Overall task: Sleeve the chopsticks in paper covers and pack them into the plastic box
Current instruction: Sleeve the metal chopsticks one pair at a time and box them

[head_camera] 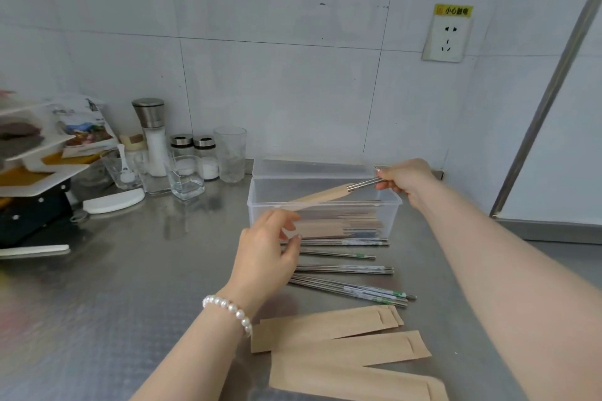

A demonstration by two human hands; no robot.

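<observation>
Paper covers [355, 381] cut off below

Right hand [405, 182]: fingers [386, 185] pinch the bare end of a sleeved chopstick pair [329, 195], which slants down-left from the fingers, over the open plastic box [322, 205]. Box sits on the bench [130, 270], below and left of those fingers; sleeved pairs [342, 221] lie inside it. Lid [312, 168] lies behind the box, against the wall.

Left hand [267, 254]: fingers hover at the box's front-left corner. Right of these fingers, loose chopsticks [345, 270] lie in rows before the box. Nearer than the chopsticks, empty paper covers [342, 348] lie on the bench. Far left of both hands' fingers: jars and glasses [192, 166] by the wall, then a rack of plates [35, 156].
</observation>
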